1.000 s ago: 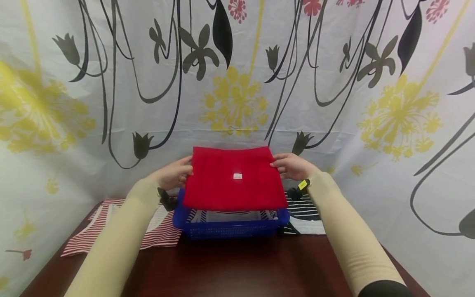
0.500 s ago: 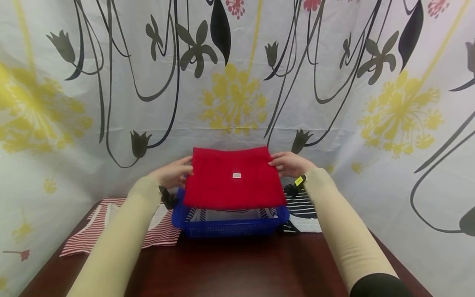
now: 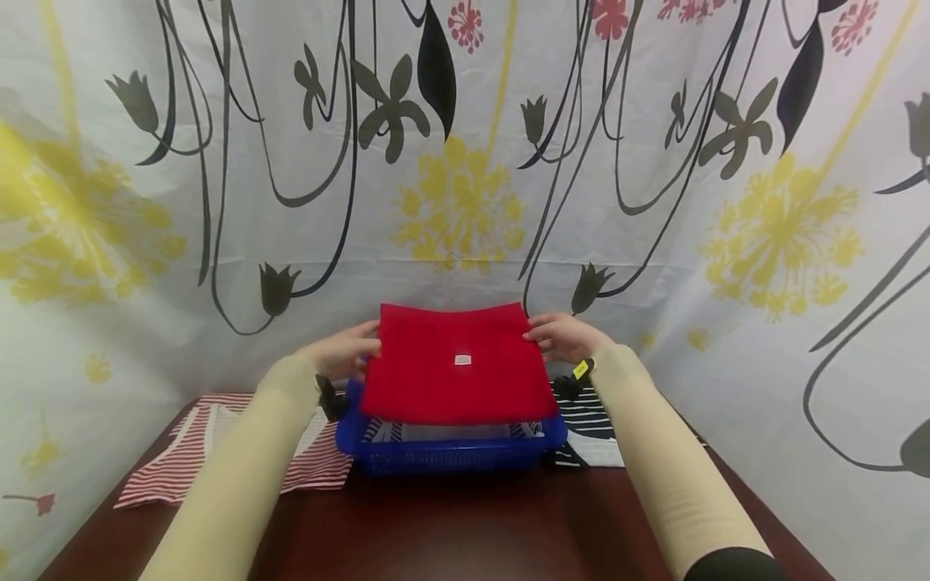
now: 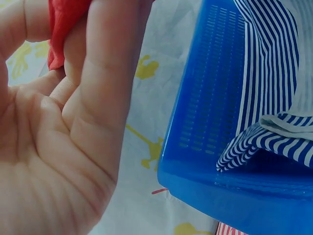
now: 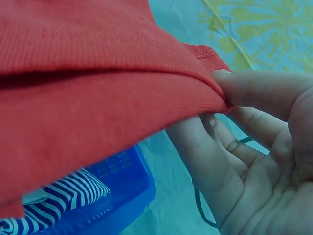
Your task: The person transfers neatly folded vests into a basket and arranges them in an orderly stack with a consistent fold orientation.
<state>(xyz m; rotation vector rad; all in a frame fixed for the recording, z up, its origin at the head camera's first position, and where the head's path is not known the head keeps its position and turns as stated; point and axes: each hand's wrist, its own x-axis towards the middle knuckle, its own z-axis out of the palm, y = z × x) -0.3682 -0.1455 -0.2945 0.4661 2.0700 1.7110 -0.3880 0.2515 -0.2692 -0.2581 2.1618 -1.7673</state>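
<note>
Head cam looks forward and down over the bench toward the curtain, farthest back. Wrist cams sit close in: left one looks past the left hand, right one past the right hand. All three share cloth and basket.

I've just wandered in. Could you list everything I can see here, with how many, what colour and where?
Red cloth: one, red, folded, held over the basket
Label: one, white, on the red cloth
Basket: one, blue, on the table
Blue-striped cloth: at least one, blue and white, inside the basket
Red-striped cloth: one, red and white, left of the basket
Black-striped cloth: one, black and white, right of the basket
Table: one, dark reddish-brown, underneath
Curtain: white, flower-patterned, behind
Wrist devices: two, black, one per wrist
Sleeves: two, cream, on the arms
Left hand: one, bare, gripping the red cloth's left side
Right hand: one, bare, gripping its right side
</note>
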